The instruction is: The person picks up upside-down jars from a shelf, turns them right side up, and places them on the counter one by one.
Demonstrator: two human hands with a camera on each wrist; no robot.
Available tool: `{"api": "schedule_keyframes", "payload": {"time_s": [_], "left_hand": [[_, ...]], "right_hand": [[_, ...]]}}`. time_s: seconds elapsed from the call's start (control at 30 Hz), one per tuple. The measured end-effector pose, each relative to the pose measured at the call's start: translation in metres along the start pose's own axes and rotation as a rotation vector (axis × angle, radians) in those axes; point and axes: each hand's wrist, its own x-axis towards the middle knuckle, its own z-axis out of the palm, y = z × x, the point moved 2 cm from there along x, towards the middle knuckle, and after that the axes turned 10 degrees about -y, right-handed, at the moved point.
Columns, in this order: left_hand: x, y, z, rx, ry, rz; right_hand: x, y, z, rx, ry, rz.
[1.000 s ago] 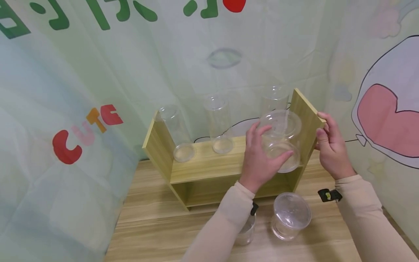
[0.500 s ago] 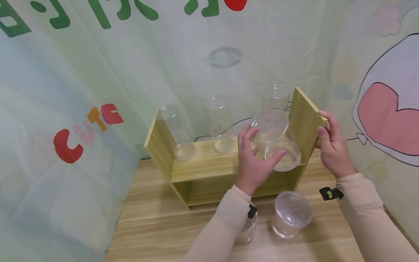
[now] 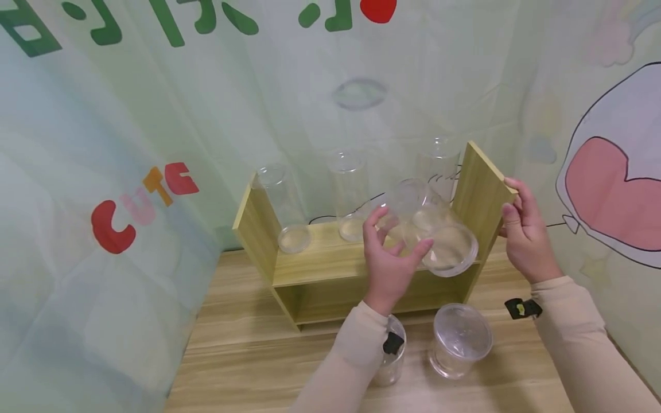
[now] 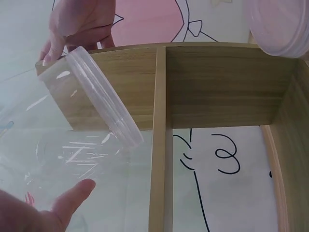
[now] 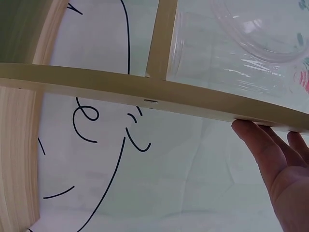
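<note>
My left hand (image 3: 387,261) holds a clear plastic jar (image 3: 449,249) above the upper board of the small wooden shelf (image 3: 320,272), near its right end. The jar leans over, its wide, thick-rimmed end (image 4: 104,99) low and to the right. Thumb and fingers curve around its left side. My right hand (image 3: 529,235) grips the front top corner of the shelf's right side panel (image 3: 482,201); in the right wrist view its fingertips (image 5: 246,126) press on that board's edge. Whether the jar touches the shelf cannot be told.
Three tall clear canisters stand on the upper board: left (image 3: 284,195), middle (image 3: 347,183) and right (image 3: 439,166), the last behind the held jar. A lidded clear jar (image 3: 462,338) stands on the wooden table (image 3: 232,367). Beside it another clear container (image 3: 389,367) is partly behind my left sleeve.
The jar has tipped from nearly upright to a lean, its upper end swinging left. My left hand has moved left and slightly down with it. My right hand stays on the side panel.
</note>
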Motion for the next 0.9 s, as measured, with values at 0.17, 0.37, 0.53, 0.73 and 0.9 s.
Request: {"api": "schedule_keyframes", "payload": {"time_s": [0.17,0.37,0.53,0.73,0.9], "left_hand": [[-0.002,0.0,-0.006,-0.043,0.019,0.011],[-0.006,0.0,-0.009,-0.135,0.038,-0.036],[-0.011,-0.001,-0.014,-0.225,0.07,-0.097],[-0.016,-0.001,-0.019,-0.325,0.105,-0.143],[-0.019,-0.004,-0.018,-0.413,0.118,-0.176]], "right_hand": [[0.002,-0.001,0.0,0.009,0.005,0.01],[0.001,-0.001,0.0,0.013,0.01,0.023],[0.001,0.0,0.001,0.023,0.0,0.019],[0.003,0.0,0.004,0.039,0.006,0.018],[0.001,-0.001,0.001,0.038,0.011,0.026]]}}
